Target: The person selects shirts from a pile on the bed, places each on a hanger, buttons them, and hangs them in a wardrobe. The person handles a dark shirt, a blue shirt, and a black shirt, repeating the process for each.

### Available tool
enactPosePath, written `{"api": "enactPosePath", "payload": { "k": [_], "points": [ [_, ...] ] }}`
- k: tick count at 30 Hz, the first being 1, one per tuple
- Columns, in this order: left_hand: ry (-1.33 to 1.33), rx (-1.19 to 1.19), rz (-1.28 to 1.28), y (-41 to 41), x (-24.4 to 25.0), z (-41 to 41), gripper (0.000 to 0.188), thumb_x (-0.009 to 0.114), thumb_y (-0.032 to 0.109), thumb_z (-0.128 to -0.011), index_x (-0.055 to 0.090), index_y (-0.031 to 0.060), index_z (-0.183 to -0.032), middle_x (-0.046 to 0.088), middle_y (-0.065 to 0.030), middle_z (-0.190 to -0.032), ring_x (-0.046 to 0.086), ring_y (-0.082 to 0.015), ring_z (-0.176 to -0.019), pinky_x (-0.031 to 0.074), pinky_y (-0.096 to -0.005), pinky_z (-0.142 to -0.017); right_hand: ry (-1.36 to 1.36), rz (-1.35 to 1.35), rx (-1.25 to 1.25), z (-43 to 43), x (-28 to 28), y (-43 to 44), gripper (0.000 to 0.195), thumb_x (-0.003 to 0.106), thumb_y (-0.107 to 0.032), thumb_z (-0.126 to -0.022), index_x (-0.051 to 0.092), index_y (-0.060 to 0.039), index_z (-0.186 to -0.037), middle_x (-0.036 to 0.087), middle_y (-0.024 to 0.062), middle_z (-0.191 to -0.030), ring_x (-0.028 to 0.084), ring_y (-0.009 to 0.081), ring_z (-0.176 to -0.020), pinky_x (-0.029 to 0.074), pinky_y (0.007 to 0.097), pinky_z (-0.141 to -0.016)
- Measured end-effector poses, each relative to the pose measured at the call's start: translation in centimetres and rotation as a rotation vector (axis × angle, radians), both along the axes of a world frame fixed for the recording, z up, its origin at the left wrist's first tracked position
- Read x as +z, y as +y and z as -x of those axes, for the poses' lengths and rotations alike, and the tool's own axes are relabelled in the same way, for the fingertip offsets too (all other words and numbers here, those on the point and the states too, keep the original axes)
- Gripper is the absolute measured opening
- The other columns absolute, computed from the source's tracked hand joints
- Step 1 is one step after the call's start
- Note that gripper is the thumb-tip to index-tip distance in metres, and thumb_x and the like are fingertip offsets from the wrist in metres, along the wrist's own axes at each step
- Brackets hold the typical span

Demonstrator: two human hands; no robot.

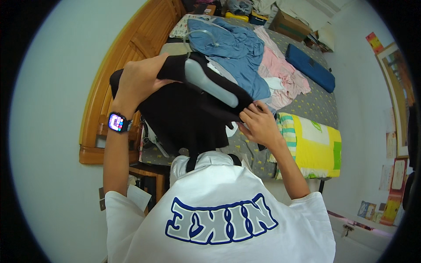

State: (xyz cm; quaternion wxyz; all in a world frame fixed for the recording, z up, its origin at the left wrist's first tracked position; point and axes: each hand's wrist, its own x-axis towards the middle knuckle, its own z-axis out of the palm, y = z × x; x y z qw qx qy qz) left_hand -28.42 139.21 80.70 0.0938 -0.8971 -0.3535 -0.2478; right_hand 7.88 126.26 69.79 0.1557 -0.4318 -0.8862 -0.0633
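Note:
A black cloth garment (194,118) hangs between my two raised hands, in front of my chest. My left hand (141,77), with a smartwatch on its wrist, grips the garment near its upper left edge. The fingers of my right hand (260,123) pinch the cloth at its right side. A pale, translucent plastic hanger (210,83) lies against the upper part of the garment. One arm of it slopes down toward my right hand, and its curved hook points up over the bed. The black cloth hides the hanger's other arm.
Beyond my hands is a bed with a grey patterned sheet (315,105) and a wooden headboard (131,49). It bears a blue quilt (230,49), pink clothing (279,72), a dark blue case (310,67), a folded yellow-green quilt (315,148) and a cardboard box (289,24).

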Motion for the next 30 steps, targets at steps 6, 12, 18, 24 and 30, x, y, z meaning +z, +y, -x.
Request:
{"api": "enactPosePath", "payload": {
  "k": [6,12,18,24,30],
  "points": [
    [0.081,-0.089,0.024,-0.4,-2.8,-0.7,0.045,0.092,0.024,-0.079,0.071,0.0056,-0.115,0.077,-0.0148,-0.101,0.076,-0.0366,-0.092,0.060,-0.0427,-0.077,-0.136,-0.204,-0.066,-1.6,1.1,0.9,0.021,0.081,-0.026,-0.090,0.064,-0.0142,-0.095,0.070,-0.0012,-0.120,0.063,0.0154,-0.121,0.031,0.0465,-0.120],
    [-0.120,-0.108,0.052,-2.4,-4.4,-3.7,0.050,0.092,0.028,-0.077,0.073,0.0068,-0.118,0.078,-0.0138,-0.101,0.076,-0.0348,-0.091,0.060,-0.0412,-0.074,0.359,-0.243,-0.060,2.7,2.7,2.1,0.045,0.090,-0.021,-0.081,0.063,-0.0085,-0.115,0.061,0.0142,-0.145,0.063,0.0338,-0.126,0.051,0.0502,-0.102],
    [-0.282,-0.115,0.021,-3.3,-5.2,-4.0,0.052,0.089,0.036,-0.082,0.072,0.0075,-0.121,0.079,-0.0098,-0.097,0.077,-0.0300,-0.084,0.057,-0.0396,-0.066,0.642,-0.138,-0.342,4.8,2.1,1.9,0.099,0.101,-0.028,-0.064,0.050,0.0008,-0.144,0.060,0.0228,-0.141,0.064,0.0453,-0.123,0.053,0.0469,-0.104],
    [-0.277,-0.100,0.033,-3.5,-5.0,-5.0,0.048,0.088,0.034,-0.082,0.070,0.0088,-0.119,0.073,-0.0056,-0.087,0.075,-0.0258,-0.079,0.057,-0.0387,-0.063,0.648,0.299,-0.587,3.6,2.6,1.3,0.071,0.099,-0.026,-0.073,0.064,-0.0050,-0.131,0.073,0.0201,-0.114,0.071,0.0398,-0.108,0.056,0.0441,-0.096],
    [-0.237,-0.124,0.118,-4.3,-6.7,-7.2,0.040,0.091,0.032,-0.076,0.070,0.0102,-0.101,0.070,-0.0057,-0.082,0.072,-0.0288,-0.074,0.055,-0.0422,-0.061,0.680,0.235,-0.243,6.0,4.0,1.2,0.066,0.096,-0.015,-0.072,0.064,-0.0060,-0.129,0.073,0.0184,-0.120,0.072,0.0412,-0.109,0.057,0.0458,-0.092]
  ]
}}
